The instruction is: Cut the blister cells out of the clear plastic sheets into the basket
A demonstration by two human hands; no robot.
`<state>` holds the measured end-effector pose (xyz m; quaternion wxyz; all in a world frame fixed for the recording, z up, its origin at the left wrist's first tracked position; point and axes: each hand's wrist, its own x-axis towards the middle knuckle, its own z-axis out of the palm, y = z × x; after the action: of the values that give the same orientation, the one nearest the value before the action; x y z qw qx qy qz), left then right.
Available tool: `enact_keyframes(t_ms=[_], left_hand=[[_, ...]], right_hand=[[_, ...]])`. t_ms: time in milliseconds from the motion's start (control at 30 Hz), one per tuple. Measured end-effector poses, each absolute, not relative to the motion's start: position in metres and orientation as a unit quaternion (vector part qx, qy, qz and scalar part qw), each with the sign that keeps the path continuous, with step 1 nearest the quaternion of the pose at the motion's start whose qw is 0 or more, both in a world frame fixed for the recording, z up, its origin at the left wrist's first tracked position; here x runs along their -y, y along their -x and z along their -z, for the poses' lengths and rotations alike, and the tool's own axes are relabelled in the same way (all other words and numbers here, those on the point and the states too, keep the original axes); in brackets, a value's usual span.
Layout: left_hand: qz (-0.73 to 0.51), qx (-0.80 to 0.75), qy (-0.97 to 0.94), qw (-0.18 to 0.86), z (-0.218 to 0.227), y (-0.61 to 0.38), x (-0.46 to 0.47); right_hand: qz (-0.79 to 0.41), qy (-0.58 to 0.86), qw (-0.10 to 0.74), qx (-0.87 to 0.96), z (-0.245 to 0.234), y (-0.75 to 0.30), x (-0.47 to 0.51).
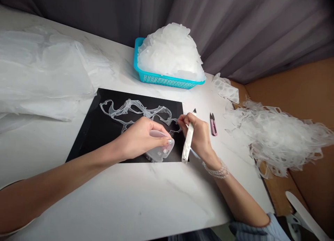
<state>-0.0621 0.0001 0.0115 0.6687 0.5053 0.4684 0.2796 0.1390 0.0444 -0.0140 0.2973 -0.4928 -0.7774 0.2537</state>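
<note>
My left hand (146,138) is closed on a small stack of flat translucent pieces (160,154), thumb on top, above the black mat (86,133). A thin translucent scrap web (138,109) with cut-out holes lies on the mat beyond it. My right hand (195,131) is closed at the mat's right edge, its fingertips pinching the web's right end. Tucked in the same hand is a white-wrapped tool (188,142) with a dark pointed tip facing away from me. Pink-handled thread snips (213,124) lie to the right of this hand.
At the back stands a blue basket (169,81) heaped with translucent pieces. Stacked translucent sheets (44,74) cover the table's left side. A tangled pile of scrap webs (281,136) spreads over the right edge, beside a brown cardboard panel (308,84). A grey curtain (235,29) hangs behind.
</note>
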Motion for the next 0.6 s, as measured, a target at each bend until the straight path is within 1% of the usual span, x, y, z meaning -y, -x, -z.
enact_keyframes(t_ms=[67,167,267,333,467,600], left_hand=[[-0.276,-0.474,-0.519,0.656,-0.018,0.064,0.001],[-0.286,-0.486,-0.533,0.631,-0.023,0.066,0.002],[-0.282,-0.487,-0.542,0.625,-0.027,0.065,0.003],[-0.284,-0.472,-0.545,0.632,-0.030,0.063,0.006],[-0.303,-0.480,-0.557,0.606,-0.044,0.062,0.012],[-0.324,-0.507,-0.551,0.579,-0.056,0.062,0.017]], right_hand=[[-0.197,0.522,0.287,0.778,0.018,-0.144,-0.054],[-0.174,0.532,0.280,0.780,0.011,-0.148,-0.057],[-0.190,0.511,0.333,0.769,-0.008,-0.146,-0.043],[-0.247,0.489,0.366,0.752,-0.024,-0.143,-0.028],[-0.402,0.433,0.360,0.722,-0.045,-0.136,-0.004],[-0.480,0.421,0.389,0.665,-0.049,-0.130,0.006]])
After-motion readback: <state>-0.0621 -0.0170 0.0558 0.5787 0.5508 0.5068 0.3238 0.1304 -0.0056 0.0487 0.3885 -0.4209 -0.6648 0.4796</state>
